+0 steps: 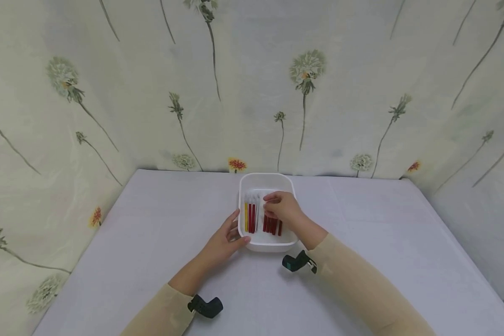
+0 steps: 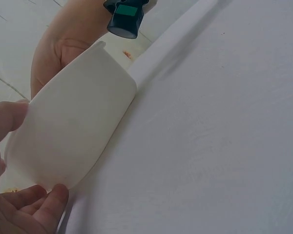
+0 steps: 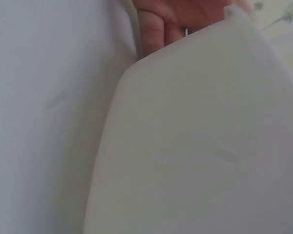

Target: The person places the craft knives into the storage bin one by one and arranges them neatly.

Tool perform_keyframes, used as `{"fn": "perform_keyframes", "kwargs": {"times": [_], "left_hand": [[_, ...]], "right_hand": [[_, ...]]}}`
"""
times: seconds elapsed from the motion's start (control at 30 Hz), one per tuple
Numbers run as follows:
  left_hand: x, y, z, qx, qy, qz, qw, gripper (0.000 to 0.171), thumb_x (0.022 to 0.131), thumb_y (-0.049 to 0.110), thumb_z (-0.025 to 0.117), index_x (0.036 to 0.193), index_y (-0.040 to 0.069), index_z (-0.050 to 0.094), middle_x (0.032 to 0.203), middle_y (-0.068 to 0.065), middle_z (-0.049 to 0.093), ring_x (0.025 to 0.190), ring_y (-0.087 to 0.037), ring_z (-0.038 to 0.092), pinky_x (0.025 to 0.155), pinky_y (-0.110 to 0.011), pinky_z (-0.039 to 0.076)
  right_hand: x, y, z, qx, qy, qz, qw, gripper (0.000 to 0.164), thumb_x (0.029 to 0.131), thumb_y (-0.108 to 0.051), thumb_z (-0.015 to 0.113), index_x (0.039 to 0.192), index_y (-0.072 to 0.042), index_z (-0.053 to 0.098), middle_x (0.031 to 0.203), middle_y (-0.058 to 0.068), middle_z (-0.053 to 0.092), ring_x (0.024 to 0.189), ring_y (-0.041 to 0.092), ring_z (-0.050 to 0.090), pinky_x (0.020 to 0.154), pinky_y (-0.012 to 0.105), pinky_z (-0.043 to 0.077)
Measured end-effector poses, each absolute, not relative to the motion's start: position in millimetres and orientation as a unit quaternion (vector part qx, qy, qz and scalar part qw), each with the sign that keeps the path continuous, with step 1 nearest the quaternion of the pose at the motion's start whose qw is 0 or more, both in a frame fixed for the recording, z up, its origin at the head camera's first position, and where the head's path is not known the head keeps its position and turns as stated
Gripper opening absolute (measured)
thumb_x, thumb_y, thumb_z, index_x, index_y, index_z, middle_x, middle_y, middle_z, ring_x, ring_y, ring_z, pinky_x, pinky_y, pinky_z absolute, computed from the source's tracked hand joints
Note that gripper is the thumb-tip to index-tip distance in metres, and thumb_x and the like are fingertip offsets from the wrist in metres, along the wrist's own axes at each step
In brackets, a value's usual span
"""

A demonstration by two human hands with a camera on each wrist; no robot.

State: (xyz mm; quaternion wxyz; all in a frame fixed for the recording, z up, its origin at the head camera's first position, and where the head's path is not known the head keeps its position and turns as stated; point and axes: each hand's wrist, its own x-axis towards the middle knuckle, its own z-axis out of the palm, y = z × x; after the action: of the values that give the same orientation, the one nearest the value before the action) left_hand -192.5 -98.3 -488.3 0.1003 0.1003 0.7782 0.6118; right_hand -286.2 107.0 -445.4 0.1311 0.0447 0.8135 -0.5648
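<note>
A white plastic tub (image 1: 266,248) stands near the table's far edge. Inside lie slim tubes with clear upper parts: a yellow one (image 1: 246,217), red ones (image 1: 252,219) beside it, and a dark red group (image 1: 273,226) on the right. My left hand (image 1: 224,240) grips the tub's near left corner, thumb at the front rim, fingers along the side; the left wrist view shows fingertips (image 2: 56,200) against its wall. Over the upper ends of the dark red group, my right hand (image 1: 283,207) reaches into the tub with bent fingers. Whether it pinches a tube is hidden.
A pale cloth covers the table (image 1: 180,210). Behind it hangs a curtain (image 1: 243,93) printed with dandelions. Black wrist cameras (image 1: 206,306) are strapped at both sleeves. In the right wrist view, the tub's wall blocks most of the right hand.
</note>
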Motion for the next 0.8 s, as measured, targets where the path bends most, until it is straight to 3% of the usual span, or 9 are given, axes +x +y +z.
{"fn": "perform_keyframes", "kwargs": {"times": [0.37,0.6,0.8], "left_hand": [[-191.7,-98.7,-486.2,0.098,0.784,0.605,0.099,0.085,0.094,0.022,0.072,0.161,0.020,0.019,0.155,-0.019,0.040,0.137,-0.037,0.046,0.108,-0.050,0.044],[-189.2,-99.5,-484.8,0.100,0.796,0.590,0.091,0.084,0.094,0.024,0.073,0.160,0.019,0.021,0.153,-0.018,0.042,0.135,-0.036,0.049,0.106,-0.050,0.046],[-185.0,-104.0,-483.2,0.096,0.799,0.588,0.087,0.079,0.093,0.028,0.073,0.158,0.019,0.028,0.150,-0.015,0.047,0.132,-0.034,0.053,0.102,-0.048,0.051]], "right_hand": [[-270.2,131.1,-422.0,0.010,0.837,-0.535,0.111,0.034,0.097,-0.013,0.066,0.130,-0.004,0.062,0.119,0.015,0.062,0.097,0.025,0.065,0.091,0.038,0.058],[-260.0,156.2,-413.6,-0.023,0.843,-0.530,0.094,0.036,0.098,-0.014,0.063,0.131,0.000,0.060,0.124,0.018,0.059,0.110,0.033,0.063,0.091,0.038,0.057],[-253.9,182.9,-411.3,-0.020,0.851,-0.522,0.061,0.036,0.099,-0.020,0.063,0.131,-0.003,0.061,0.128,0.017,0.059,0.113,0.030,0.063,0.091,0.035,0.057]]}}
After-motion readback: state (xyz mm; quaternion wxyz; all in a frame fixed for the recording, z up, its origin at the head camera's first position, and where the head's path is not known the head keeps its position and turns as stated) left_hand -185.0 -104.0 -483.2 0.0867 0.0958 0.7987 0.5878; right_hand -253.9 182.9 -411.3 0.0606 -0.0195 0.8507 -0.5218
